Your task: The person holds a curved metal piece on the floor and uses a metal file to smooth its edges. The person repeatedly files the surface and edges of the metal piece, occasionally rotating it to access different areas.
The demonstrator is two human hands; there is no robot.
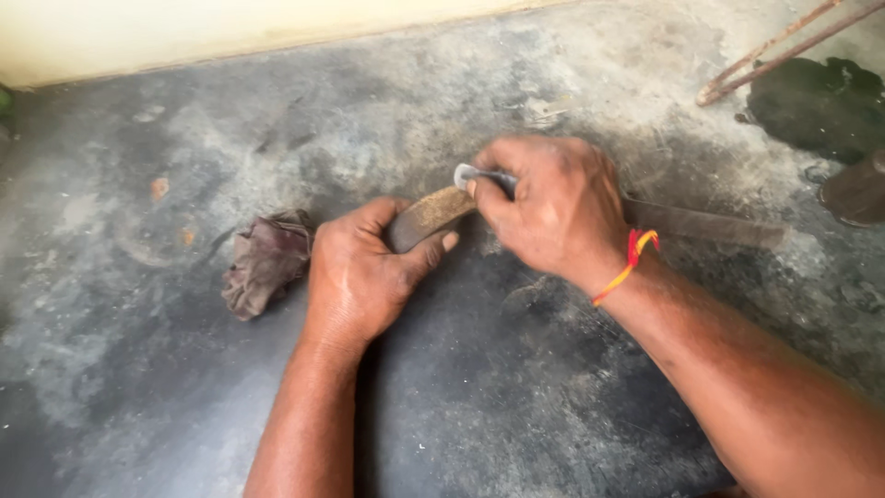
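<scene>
— where's the piece?
— the curved brown piece [430, 215] lies on the grey floor [516, 406], my left hand [361, 269] clamped around it.
— and the right?
— my right hand [553, 210] is closed on a small metal tool [479, 175]. it could skid onto my left thumb, i reckon.

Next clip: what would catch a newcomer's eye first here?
The two hands at the centre: the left hand grips a curved brown piece, while the right hand presses a small metal tool against it. A red and yellow wrist thread stands out on the right wrist, and a crumpled dark rag lies left on the stained concrete floor.
</scene>
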